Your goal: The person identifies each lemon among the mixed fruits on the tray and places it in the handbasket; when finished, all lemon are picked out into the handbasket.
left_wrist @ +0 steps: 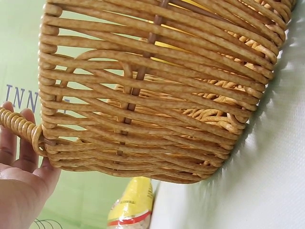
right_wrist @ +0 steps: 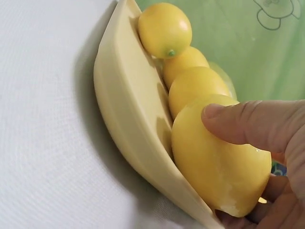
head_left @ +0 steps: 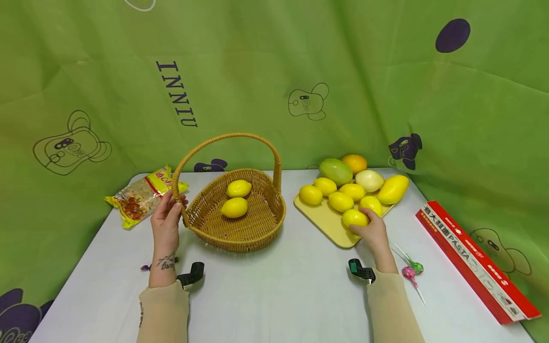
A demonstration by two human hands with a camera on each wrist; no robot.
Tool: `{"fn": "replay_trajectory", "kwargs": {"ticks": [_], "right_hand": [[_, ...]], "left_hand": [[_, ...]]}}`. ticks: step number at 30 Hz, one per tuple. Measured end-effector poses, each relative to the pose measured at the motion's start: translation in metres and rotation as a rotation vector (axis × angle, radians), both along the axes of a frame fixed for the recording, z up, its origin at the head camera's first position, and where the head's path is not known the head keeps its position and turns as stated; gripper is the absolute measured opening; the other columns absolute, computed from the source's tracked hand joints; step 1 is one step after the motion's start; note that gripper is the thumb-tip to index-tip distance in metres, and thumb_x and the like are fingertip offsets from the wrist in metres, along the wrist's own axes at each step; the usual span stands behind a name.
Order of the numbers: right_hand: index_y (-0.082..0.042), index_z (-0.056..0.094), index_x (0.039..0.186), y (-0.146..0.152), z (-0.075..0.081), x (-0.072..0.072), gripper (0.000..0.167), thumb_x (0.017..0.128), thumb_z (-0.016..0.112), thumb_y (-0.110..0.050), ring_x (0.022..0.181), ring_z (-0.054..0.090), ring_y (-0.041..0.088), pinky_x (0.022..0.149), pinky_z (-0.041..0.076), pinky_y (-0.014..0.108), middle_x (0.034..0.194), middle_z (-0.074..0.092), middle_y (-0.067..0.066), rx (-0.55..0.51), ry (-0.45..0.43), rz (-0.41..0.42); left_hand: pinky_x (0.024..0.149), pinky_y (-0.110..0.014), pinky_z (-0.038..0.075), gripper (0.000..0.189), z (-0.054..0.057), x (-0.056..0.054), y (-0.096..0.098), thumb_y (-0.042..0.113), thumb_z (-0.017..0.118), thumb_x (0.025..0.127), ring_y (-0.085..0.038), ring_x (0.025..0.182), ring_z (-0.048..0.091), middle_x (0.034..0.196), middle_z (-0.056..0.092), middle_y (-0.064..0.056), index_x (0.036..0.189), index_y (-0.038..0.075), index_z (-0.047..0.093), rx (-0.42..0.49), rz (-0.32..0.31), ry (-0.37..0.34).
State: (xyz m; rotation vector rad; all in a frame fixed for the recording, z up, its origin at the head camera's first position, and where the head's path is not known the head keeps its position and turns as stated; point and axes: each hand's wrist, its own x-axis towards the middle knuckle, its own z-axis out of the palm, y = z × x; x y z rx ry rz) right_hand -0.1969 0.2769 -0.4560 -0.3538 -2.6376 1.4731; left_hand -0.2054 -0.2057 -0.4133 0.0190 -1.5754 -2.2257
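Observation:
My left hand [head_left: 166, 224] holds the left foot of the handle of a woven wicker basket [head_left: 240, 244], fingers behind it and thumb in front. Two lemons [head_left: 234, 208] lie inside the basket. On the right, my right hand [head_left: 374, 234] grips a lemon [head_left: 355, 218] at the near edge of a pale yellow tray [head_left: 327, 227]. In the right wrist view the thumb presses on top of this lemon [right_wrist: 214, 157], and the other fingers are partly hidden beneath it. Several more lemons [head_left: 340, 202], a green mango [head_left: 336, 172], a yellow mango [head_left: 393, 189] and an orange fruit [head_left: 355, 163] crowd the tray.
A yellow food packet [head_left: 143, 196] lies left of the basket. Two lollipops [head_left: 409, 272] are right of my right wrist, with a long red pasta box [head_left: 476, 262] beyond them. A small purple-wrapped thing [head_left: 146, 267] lies by my left wrist. Green cloth [head_left: 266, 85] hangs behind the table.

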Motion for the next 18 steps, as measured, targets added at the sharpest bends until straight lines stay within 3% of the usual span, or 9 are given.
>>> {"fn": "replay_trajectory", "kwargs": {"ticks": [10, 18], "right_hand": [[0.003, 0.041, 0.135, 0.0011, -0.0042, 0.0013, 0.066, 0.077, 0.071, -0.011, 0.124, 0.038, 0.038, 0.106, 0.030, 0.050, 0.136, 0.042, 0.025, 0.032, 0.015, -0.012], [-0.004, 0.045, 0.133, -0.0063, -0.0002, 0.0037, 0.064, 0.076, 0.074, -0.012, 0.122, 0.038, 0.030, 0.104, 0.033, 0.045, 0.137, 0.043, 0.017, -0.123, 0.078, -0.048]], "left_hand": [[0.085, -0.017, 0.047, 0.038, -0.0007, 0.0003, -0.0001, 0.009, 0.054, 0.092, -0.010, 0.094, 0.060, 0.098, 0.066, 0.005, 0.130, 0.010, 0.053, -0.014, 0.003, -0.009], [0.085, -0.017, 0.047, 0.038, -0.0006, 0.0000, -0.0005, 0.010, 0.055, 0.092, -0.010, 0.094, 0.060, 0.098, 0.065, 0.005, 0.130, 0.010, 0.053, -0.015, 0.001, 0.000]]}}
